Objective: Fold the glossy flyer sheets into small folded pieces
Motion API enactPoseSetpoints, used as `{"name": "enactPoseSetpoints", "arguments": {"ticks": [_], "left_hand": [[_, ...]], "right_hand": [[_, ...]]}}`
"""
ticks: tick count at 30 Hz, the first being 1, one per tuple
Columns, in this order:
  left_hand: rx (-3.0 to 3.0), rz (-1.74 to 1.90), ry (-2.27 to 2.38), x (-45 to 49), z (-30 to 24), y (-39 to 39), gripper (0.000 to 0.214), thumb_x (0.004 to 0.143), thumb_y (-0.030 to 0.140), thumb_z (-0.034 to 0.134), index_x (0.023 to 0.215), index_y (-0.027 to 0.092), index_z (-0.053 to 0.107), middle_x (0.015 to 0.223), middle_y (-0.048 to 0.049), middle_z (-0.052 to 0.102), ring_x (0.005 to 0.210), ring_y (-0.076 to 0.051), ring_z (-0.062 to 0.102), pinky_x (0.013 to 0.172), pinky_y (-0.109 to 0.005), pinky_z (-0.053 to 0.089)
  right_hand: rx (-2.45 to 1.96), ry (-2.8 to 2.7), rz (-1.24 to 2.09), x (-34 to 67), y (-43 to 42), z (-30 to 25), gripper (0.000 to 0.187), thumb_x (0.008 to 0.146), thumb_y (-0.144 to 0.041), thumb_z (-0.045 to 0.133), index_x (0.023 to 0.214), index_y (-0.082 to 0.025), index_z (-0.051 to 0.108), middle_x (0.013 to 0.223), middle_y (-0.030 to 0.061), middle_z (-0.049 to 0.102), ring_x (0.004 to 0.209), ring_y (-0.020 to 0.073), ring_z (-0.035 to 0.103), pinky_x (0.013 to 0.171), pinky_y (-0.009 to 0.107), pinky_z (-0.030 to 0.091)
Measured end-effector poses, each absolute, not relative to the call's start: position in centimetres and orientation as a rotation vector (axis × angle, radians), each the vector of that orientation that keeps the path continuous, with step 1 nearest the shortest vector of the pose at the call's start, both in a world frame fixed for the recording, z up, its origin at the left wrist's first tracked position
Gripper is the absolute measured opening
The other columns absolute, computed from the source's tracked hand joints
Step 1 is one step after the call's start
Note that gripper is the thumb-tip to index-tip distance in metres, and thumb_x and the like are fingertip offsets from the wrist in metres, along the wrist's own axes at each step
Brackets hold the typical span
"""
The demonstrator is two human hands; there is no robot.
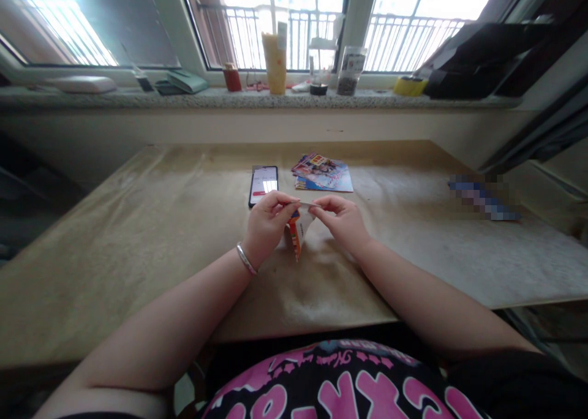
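Between my two hands hangs a small folded paper sheet [301, 228], white with orange printing on its left side. My left hand [270, 220], with a silver bangle at the wrist, pinches its top left edge between thumb and fingers. The top right edge is pinched by my right hand [342, 220]. The sheet's lower point dangles just over or on the table; I cannot tell which. Just beyond my left hand lies a phone [263, 183] with its screen lit. Past my right hand is a small pile of colourful printed sheets [324, 173].
A tan cover lies over the table [138, 253]. Toward the right edge lies a blurred blue item [482, 200]. Along the stone windowsill [206, 99] stand a tall yellow cup [275, 64], a red jar [232, 77], clear containers [351, 71] and a black bag [473, 64].
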State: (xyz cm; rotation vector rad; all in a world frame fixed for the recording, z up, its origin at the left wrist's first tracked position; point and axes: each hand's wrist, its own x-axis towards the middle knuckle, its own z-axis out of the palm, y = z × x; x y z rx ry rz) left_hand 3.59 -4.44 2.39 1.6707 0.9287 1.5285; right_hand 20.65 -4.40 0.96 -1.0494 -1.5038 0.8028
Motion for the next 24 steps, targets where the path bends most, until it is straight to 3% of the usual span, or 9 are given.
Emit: {"name": "enactPoseSetpoints", "arguments": {"ticks": [4, 11, 18, 24], "left_hand": [[1.648, 1.543, 0.916, 3.59, 2.38, -4.39, 0.007, 0.077, 0.023, 0.068, 0.078, 0.017, 0.066, 0.072, 0.0001, 0.064, 0.065, -0.010, 0.060, 0.061, -0.020, 0.049], [1.581, 1.535, 0.924, 3.60, 2.12, -4.32, 0.010, 0.076, 0.026, 0.070, 0.078, 0.017, 0.066, 0.070, 0.0007, 0.063, 0.062, -0.009, 0.058, 0.058, -0.020, 0.047], [1.643, 1.510, 0.909, 3.88, 2.19, -4.62, 0.008, 0.076, 0.024, 0.070, 0.076, 0.017, 0.066, 0.069, 0.0003, 0.063, 0.064, -0.010, 0.059, 0.062, -0.022, 0.047], [1.629, 1.520, 0.930, 3.82, 2.19, -4.59, 0.008, 0.076, 0.025, 0.070, 0.076, 0.018, 0.066, 0.070, 0.0003, 0.063, 0.065, -0.010, 0.059, 0.063, -0.022, 0.048]], "right_hand": [[-0.981, -1.407, 0.925, 20.55, -4.23, 0.87, 0.023, 0.072, -0.042, 0.069, 0.074, -0.020, 0.065, 0.074, 0.0021, 0.068, 0.070, 0.0164, 0.063, 0.069, 0.030, 0.051], [-1.011, -1.545, 0.873, 20.47, -4.41, 1.15, 0.019, 0.074, -0.039, 0.067, 0.080, -0.021, 0.064, 0.081, 0.0009, 0.067, 0.076, 0.0157, 0.061, 0.077, 0.032, 0.049], [-1.098, -1.608, 0.802, 20.15, -4.61, 1.53, 0.018, 0.073, -0.036, 0.064, 0.070, -0.019, 0.062, 0.071, 0.0007, 0.064, 0.070, 0.0163, 0.060, 0.072, 0.032, 0.048], [-1.097, -1.649, 0.764, 20.33, -4.64, 1.31, 0.017, 0.075, -0.036, 0.063, 0.076, -0.019, 0.062, 0.075, 0.0009, 0.066, 0.076, 0.0170, 0.061, 0.075, 0.033, 0.048]]}}
